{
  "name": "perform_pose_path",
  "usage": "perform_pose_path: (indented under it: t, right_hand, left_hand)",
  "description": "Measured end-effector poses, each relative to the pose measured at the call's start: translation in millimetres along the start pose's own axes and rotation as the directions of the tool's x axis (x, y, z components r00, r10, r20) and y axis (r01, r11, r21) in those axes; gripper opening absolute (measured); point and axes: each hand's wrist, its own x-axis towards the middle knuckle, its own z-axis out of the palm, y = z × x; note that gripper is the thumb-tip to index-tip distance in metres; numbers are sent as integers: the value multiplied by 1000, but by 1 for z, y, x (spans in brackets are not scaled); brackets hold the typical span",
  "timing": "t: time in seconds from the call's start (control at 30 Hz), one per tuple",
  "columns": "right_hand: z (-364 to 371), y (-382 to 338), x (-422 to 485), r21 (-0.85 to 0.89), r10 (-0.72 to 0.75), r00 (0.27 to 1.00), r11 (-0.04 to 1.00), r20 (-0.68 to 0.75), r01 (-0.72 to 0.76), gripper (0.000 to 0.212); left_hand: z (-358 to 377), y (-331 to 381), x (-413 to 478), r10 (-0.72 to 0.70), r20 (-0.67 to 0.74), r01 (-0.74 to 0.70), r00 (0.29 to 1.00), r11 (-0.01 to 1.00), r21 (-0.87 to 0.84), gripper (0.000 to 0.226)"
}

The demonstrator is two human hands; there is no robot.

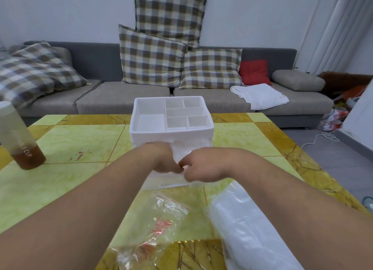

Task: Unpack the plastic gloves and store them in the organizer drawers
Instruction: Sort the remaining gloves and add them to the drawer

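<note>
Since our wrists cover the front of the white organizer [153, 136], we cannot make out its drawers; only the open top compartments show. Our left hand [165, 160] and right hand [198, 170] meet at the table's [80, 140] centre, fingertips together, both pinching the crumpled plastic gloves [180, 150] just before the organizer at 12 o'clock. Something flat and translucent lies beneath the hands, too faint to name. At 6 o'clock lies a clear bag [161, 219] with red print. At 5 o'clock a white plastic pack [242, 229] is cut off by the frame. A cup [22, 144] of brown liquid stands at 9 o'clock, with a sofa [121, 100] beyond.
</note>
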Motion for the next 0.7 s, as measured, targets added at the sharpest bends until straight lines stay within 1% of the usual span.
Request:
perform_pose_path:
  t: [0.03,0.07,0.1,0.13,0.2,0.23,0.3,0.37,0.4,0.47,0.53,0.63,0.7]
  right_hand:
    - [-1,-2,-1,-49,10,1000,999,24,-9,32]
    - [-3,-4,-2,-89,18,1000,996,17,-17,34]
    - [-5,-6,-2,-109,6,1000,994,-27,-9,34]
    - [-7,-7,0,-85,-6,995,996,-103,-3,31]
    - [-10,-7,9,-33,-7,964,999,-265,-1,24]
    - [-9,-8,14,-25,-2,952,1000,-306,-6,25]
    - [-5,-9,26,-29,11,961,999,-275,-20,24]
    - [-1,-8,31,-55,28,979,998,-202,-40,34]
    - [1,-7,31,-57,34,985,997,-167,-44,36]
    - [2,-6,29,-70,20,991,997,-133,-29,32]
    - [2,-4,27,-84,5,987,996,-158,-18,21]
    - [0,-1,16,-104,-8,970,994,-243,-18,21]
    - [-5,3,6,-144,-37,973,990,-229,3,22]
  left_hand:
    - [-1,-1,-1,-9,-9,9,1000,1000,22,66]
    - [-3,-1,-3,-11,-23,12,1000,999,41,65]
    - [-5,0,-6,-12,-38,14,999,998,57,62]
    - [-7,1,-7,-9,-50,12,999,998,64,58]
    - [-7,0,-5,-4,-48,8,999,996,92,46]
    - [-6,0,-3,0,-39,4,999,993,114,40]
    - [-2,-2,0,14,-21,-11,1000,986,166,38]
    - [2,-1,2,36,-8,-33,999,976,216,38]
    - [3,-1,3,47,-4,-45,999,972,229,37]
    - [3,-1,4,54,4,-53,999,972,230,38]
    - [3,-2,4,43,8,-43,999,982,184,45]
    - [-1,-5,0,22,17,-23,1000,998,58,64]
    - [-5,-7,-5,19,30,-19,999,999,-26,76]
